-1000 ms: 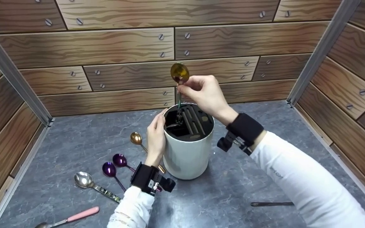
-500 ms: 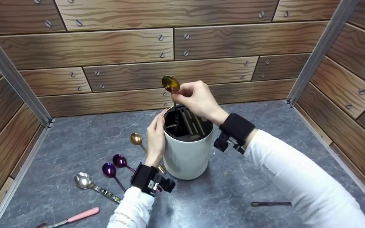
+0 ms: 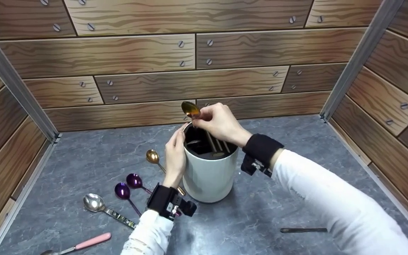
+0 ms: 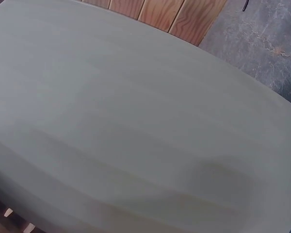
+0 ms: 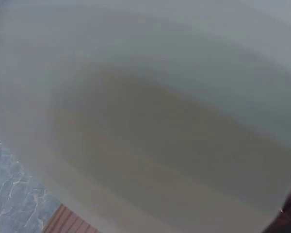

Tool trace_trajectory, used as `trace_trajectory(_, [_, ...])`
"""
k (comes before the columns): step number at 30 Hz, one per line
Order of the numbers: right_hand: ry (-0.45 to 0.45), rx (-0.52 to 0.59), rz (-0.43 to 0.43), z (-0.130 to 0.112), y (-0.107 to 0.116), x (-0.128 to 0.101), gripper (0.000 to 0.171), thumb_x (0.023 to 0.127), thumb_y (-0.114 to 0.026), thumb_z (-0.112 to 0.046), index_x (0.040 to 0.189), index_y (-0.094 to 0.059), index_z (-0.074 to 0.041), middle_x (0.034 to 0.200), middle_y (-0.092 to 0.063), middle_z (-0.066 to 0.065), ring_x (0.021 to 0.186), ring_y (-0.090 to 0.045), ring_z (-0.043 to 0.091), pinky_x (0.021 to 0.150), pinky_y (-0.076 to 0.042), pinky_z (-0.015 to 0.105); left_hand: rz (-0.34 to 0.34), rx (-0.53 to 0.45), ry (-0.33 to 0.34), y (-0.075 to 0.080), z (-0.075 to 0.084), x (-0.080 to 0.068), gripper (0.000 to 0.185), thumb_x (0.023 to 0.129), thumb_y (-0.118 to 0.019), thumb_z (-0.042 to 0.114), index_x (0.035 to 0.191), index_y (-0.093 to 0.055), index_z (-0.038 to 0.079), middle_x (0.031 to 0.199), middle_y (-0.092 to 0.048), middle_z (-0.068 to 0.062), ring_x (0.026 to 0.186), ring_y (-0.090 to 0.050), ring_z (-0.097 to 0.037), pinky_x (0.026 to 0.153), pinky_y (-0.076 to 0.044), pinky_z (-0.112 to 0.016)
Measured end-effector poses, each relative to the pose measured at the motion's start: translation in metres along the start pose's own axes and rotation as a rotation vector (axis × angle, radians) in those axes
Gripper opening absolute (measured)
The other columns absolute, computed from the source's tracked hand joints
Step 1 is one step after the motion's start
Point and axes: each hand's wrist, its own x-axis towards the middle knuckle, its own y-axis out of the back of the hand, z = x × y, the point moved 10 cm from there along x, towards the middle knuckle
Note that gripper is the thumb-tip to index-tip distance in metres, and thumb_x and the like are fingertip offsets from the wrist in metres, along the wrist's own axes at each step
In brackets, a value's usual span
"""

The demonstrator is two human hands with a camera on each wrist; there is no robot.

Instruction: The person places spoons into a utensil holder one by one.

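A white cylindrical cutlery holder (image 3: 209, 177) with a black slotted insert stands upright mid-table. My left hand (image 3: 175, 156) grips its left side near the rim. My right hand (image 3: 215, 122) pinches a gold-bowled spoon (image 3: 190, 108) just below the bowl, its handle down inside a slot at the holder's back left. Both wrist views are filled by the holder's pale wall (image 4: 136, 121) (image 5: 145, 111) at close range; neither hand shows there.
Left of the holder lie a gold spoon (image 3: 152, 156), two purple spoons (image 3: 129, 186), a silver spoon (image 3: 96, 203) and a pink-handled one (image 3: 90, 241). A dark utensil (image 3: 303, 230) lies front right. Wood-panel walls enclose the grey stone tabletop (image 3: 260, 209).
My right hand has lowered the gold-bowled spoon, so its handle has sunk deeper into the holder's slot. The left hand has stayed on the holder.
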Motion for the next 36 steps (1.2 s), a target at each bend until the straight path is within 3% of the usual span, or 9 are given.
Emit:
trace_trajectory(9, [-0.011,-0.068,-0.076,0.005,-0.016,-0.002,0.012,0.092,-0.075,-0.017,0.094,-0.083,-0.008,0.093,-0.084,0.008,0.087,-0.074,0.018,0.086,-0.056,0.034,0.005,-0.003,0.008,0.000,-0.003,0.000,0.040,0.113,-0.041,0.017,0.140,-0.065,-0.001,0.146,-0.066,-0.018,0.143,-0.058,-0.032,0.125,-0.042,-0.044])
trace_trajectory(17, [0.024,-0.135,-0.099,0.004,-0.021,0.000,0.012,0.091,-0.075,-0.018,0.090,-0.083,-0.009,0.086,-0.083,0.006,0.074,-0.063,0.014,0.074,-0.047,0.026,0.014,0.010,0.032,0.001,-0.004,-0.001,0.041,0.114,-0.040,0.019,0.141,-0.063,-0.001,0.147,-0.065,-0.019,0.143,-0.058,-0.032,0.124,-0.044,-0.045])
trace_trajectory(24, [0.081,-0.226,-0.102,-0.002,-0.027,0.000,0.011,0.089,-0.076,-0.020,0.091,-0.085,-0.014,0.081,-0.081,0.002,0.069,-0.058,0.016,0.070,-0.049,0.033,0.039,0.048,0.030,0.005,-0.004,-0.001,0.041,0.113,-0.043,0.020,0.141,-0.062,-0.004,0.146,-0.065,-0.022,0.143,-0.057,-0.035,0.124,-0.044,-0.047])
trace_trajectory(31, [0.074,-0.218,-0.104,-0.001,-0.029,-0.001,0.009,0.089,-0.077,-0.019,0.091,-0.086,-0.015,0.084,-0.083,0.002,0.072,-0.064,0.017,0.073,-0.052,0.035,0.039,0.052,0.028,0.004,-0.004,-0.002,0.042,0.114,-0.042,0.020,0.141,-0.062,-0.004,0.145,-0.065,-0.023,0.142,-0.058,-0.036,0.124,-0.044,-0.048])
trace_trajectory(36, [0.052,-0.206,-0.105,0.000,-0.029,-0.001,0.011,0.089,-0.077,-0.018,0.094,-0.086,-0.015,0.083,-0.083,0.003,0.070,-0.060,0.016,0.072,-0.050,0.032,0.035,0.027,0.036,0.003,-0.003,-0.002,0.041,0.114,-0.042,0.019,0.141,-0.063,-0.004,0.144,-0.065,-0.022,0.142,-0.059,-0.035,0.124,-0.044,-0.047])
